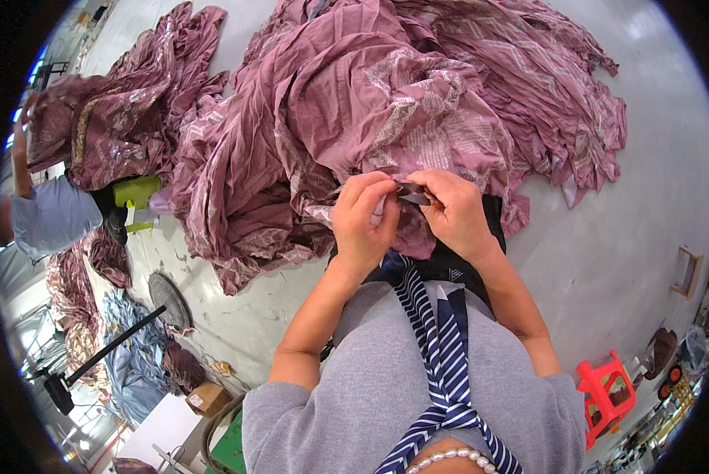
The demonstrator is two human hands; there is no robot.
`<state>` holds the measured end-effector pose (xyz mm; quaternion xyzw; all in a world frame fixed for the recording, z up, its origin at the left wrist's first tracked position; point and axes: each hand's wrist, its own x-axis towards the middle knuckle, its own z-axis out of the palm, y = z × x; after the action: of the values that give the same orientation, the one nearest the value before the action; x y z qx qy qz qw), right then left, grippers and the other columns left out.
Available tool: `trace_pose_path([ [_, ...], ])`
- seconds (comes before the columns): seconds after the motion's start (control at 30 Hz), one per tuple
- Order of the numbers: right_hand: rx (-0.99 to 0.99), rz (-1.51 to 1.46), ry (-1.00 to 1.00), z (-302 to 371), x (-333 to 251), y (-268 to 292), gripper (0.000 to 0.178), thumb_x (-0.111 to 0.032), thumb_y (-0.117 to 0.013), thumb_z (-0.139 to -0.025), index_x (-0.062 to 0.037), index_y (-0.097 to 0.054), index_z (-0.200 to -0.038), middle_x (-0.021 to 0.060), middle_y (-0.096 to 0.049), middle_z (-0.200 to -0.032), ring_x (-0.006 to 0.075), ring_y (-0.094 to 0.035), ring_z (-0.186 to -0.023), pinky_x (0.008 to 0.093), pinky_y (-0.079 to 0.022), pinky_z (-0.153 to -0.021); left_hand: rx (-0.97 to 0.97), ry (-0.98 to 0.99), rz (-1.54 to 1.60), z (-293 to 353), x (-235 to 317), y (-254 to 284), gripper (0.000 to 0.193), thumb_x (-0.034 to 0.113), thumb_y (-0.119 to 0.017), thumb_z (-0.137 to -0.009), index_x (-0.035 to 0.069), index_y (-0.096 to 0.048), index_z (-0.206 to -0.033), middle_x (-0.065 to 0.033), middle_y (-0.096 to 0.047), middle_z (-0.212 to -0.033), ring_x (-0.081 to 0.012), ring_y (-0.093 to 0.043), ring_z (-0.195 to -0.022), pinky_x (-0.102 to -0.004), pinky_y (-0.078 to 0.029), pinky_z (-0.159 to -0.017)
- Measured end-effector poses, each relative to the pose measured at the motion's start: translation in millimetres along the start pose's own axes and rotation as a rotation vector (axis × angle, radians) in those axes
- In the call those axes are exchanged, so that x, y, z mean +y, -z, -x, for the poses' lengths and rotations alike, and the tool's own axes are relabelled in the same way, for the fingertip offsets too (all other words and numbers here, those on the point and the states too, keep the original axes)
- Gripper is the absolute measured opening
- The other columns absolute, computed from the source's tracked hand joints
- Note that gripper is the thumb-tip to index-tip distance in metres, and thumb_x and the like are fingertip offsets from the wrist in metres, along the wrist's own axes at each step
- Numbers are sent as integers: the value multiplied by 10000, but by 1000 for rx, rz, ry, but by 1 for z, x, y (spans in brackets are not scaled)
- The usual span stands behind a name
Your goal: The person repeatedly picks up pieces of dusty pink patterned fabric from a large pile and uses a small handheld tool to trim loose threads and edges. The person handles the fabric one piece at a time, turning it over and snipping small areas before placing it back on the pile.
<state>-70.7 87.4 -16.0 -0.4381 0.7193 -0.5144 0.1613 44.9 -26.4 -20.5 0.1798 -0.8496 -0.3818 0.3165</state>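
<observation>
Mauve fabric (331,103) — rumpled, silver-patterned — left hand (362,223), right hand (459,213) pinching dark piece (413,196).

there are the wearer's two hands (365,221), one striped scarf (449,379), one red stool (598,379) and one co-worker (54,215).

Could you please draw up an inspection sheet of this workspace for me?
Surface: pale grey floor, with dark bits scattered near a round stand base.
Work items: pink patterned cloth heaped in front of the person; small dark tool between the hands, its kind unclear.
Clutter: blue cloth heap and cardboard box at lower left.
Hands: right hand grips the small dark tool; left hand has fingers curled, what it pinches is unclear.
Cables: nothing seen.
Surroundings: co-worker in a light blue top at left, beside similar cloth; red stool at right.
</observation>
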Motion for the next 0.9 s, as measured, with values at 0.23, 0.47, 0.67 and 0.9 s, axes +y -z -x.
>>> trace_pose_path([
  [0.23, -166, -491, -350, -4, 7, 4, 143, -136, -567, -897, -19, -544, -820, -40, -452, -642, 24, -368, -560, 209, -324, -485, -68, 837, 1229, -3, -8, 8, 151, -32, -395, -758, 25, -531, -792, -34, -570, -779, -110, -519, -683, -230, -420, -640],
  [0.47, -170, -650, -447, -6, 5, 10, 159, -159, -545, -940, -55, -520, -822, -86, -414, -673, -9, -361, -568, 171, -307, -478, -234, 891, 966, -12, -2, 18, 127, 79, -543, -863, -9, -607, -927, -2, -608, -850, -48, -524, -730, -173, -409, -651],
  [0.67, -103, -444, -347, -5, 13, 13, 164, -179, -587, -915, -21, -541, -910, -25, -526, -718, 49, -458, -594, 220, -393, -525, -427, 887, 1010, -10, -6, 29, 162, 128, -630, -892, 12, -656, -1002, 62, -587, -796, -8, -468, -677, -169, -386, -613],
  [0.9, 75, 14, -97, -4, -8, 37, 216, -216, -667, -842, -42, -580, -936, 104, -624, -772, 223, -640, -660, 296, -501, -598, -332, 785, 909, -11, -6, 24, 205, 151, -602, -919, -4, -653, -1043, 59, -600, -842, -9, -483, -716, -157, -393, -648],
])
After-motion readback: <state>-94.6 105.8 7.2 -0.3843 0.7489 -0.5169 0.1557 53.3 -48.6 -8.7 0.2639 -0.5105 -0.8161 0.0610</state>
